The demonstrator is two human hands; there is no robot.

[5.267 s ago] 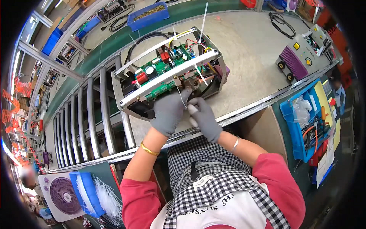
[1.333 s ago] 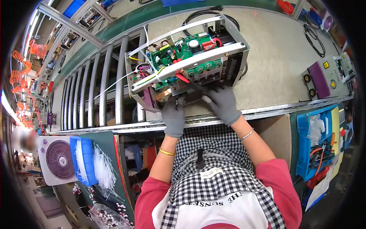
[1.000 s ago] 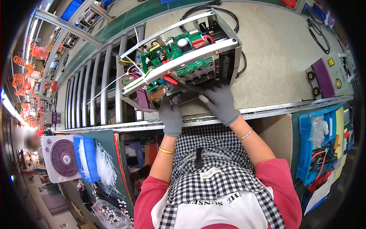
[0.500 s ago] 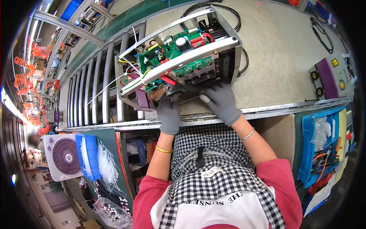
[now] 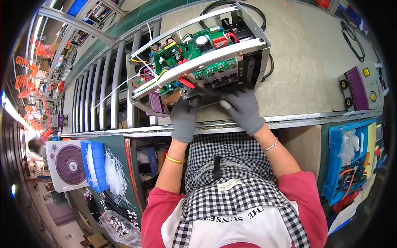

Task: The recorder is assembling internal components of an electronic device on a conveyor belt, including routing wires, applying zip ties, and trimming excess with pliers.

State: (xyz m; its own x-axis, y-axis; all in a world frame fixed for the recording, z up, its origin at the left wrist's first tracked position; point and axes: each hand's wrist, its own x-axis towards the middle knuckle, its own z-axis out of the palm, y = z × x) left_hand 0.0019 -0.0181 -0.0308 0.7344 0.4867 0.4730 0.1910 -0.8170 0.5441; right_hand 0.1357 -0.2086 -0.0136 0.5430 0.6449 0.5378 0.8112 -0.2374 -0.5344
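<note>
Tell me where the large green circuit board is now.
In the head view, the green circuit board is at upper middle, inside the open metal frame, beyond the left hand and right hand.

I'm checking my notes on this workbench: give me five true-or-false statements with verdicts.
1. The left hand and right hand are both gloved in grey. True.
2. The circuit board is blue. False: it is green.
3. The fan stands on the person's left. True.
4. The blue tool tray is on the person's left. False: it is on the right.
5. Both hands are at the near side of the open machine. True.
</note>
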